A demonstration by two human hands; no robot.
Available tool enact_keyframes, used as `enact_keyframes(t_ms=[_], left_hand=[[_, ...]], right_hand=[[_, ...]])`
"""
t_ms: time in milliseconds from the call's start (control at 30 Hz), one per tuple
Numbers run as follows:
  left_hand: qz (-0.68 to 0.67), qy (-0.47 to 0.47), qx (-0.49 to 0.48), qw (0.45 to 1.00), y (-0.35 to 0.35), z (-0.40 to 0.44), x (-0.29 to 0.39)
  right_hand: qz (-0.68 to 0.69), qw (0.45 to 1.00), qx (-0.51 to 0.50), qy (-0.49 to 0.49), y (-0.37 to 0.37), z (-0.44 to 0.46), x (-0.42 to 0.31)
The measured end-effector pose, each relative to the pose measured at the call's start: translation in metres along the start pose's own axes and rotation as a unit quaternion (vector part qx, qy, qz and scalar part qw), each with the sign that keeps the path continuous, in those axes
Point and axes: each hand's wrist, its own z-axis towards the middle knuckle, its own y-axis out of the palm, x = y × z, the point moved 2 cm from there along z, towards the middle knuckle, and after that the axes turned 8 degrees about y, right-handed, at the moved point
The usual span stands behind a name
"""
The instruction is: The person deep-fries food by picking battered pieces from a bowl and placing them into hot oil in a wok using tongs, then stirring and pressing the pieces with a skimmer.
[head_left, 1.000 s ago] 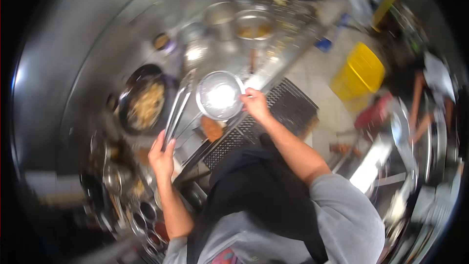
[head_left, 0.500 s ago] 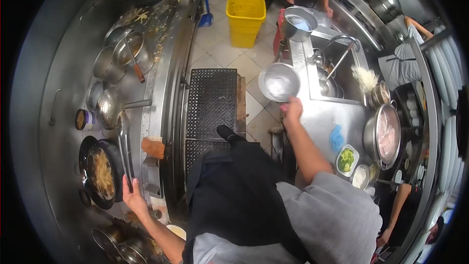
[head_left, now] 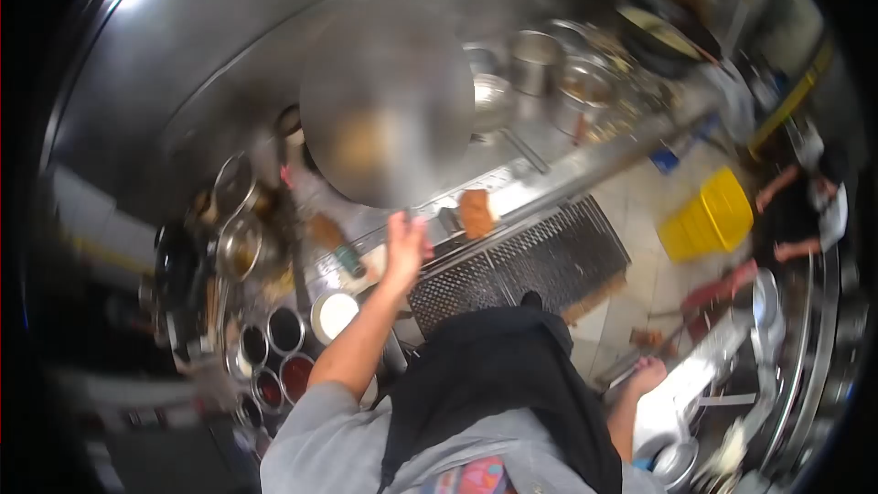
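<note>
My left hand is closed, thumb and fingers around the lower end of the blurred grey tongs, which point away from me. Beyond it, a large round smear covers the pan area, with a vague yellowish patch of food; the pan's outline is hidden. Over the bright metal counter at the right is my right hand; its fingers are too smeared to read. A perforated ladle lies on the stove beyond the smear, and an orange-brown block rests at the near edge.
Sauce containers and a white-filled pot stand at lower left. Metal pots and a large wok are at the back. On the floor are a perforated mat and a yellow bin. Another person stands at right.
The view has swung from the aisle back towards the stove. The metal bowl my right hand held by its handle no longer shows in that hand. My left hand keeps the tongs.
</note>
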Motion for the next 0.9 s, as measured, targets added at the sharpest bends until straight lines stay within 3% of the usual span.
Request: enact_keyframes(t_ms=[33,67,100,133,167,200,233,300,367,500,567,733,900], left_hand=[[-0.086,0.000,0.006,0.996,0.003,0.004,-0.011],[-0.131,-0.026,0.028,0.991,0.005,0.004,-0.010],[-0.177,-0.051,0.048,0.982,0.006,0.004,-0.013],[-0.229,-0.055,0.066,0.970,0.006,0.007,-0.014],[-0.275,-0.075,0.080,0.955,0.002,0.009,-0.021],[-0.300,-0.093,0.089,0.945,-0.002,0.011,-0.028],[-0.324,-0.111,0.097,0.934,-0.006,0.012,-0.035],[-0.351,-0.126,0.135,0.918,-0.011,0.009,-0.051],[-0.378,-0.142,0.165,0.900,-0.017,0.005,-0.057],[-0.428,-0.177,0.195,0.864,-0.032,-0.005,-0.075],[-0.391,-0.194,0.204,0.876,-0.043,-0.008,-0.084],[-0.334,-0.180,0.247,0.892,-0.041,0.003,-0.104],[-0.111,-0.258,0.336,0.899,-0.075,0.025,-0.142]], right_hand=[[-0.021,0.993,-0.090,-0.066,0.057,-0.042,-0.006],[-0.008,0.982,-0.179,-0.065,0.112,-0.099,-0.027],[-0.018,0.932,-0.347,-0.101,0.158,-0.145,-0.038],[-0.061,0.884,-0.434,-0.165,0.201,-0.197,-0.050],[-0.098,0.838,-0.486,-0.226,0.225,-0.260,-0.076],[-0.153,0.781,-0.565,-0.219,0.247,-0.304,-0.087],[-0.137,0.716,-0.614,-0.304,0.265,-0.341,-0.089],[-0.201,0.590,-0.708,-0.331,0.280,-0.406,-0.104],[-0.195,0.530,-0.733,-0.380,0.290,-0.440,-0.093],[-0.225,0.542,-0.749,-0.307,0.298,-0.455,-0.052],[-0.254,0.526,-0.809,-0.066,0.293,-0.458,-0.036],[-0.283,0.499,-0.819,0.014,0.292,-0.455,-0.027],[-0.314,0.537,-0.782,0.041,0.292,-0.410,-0.030]])
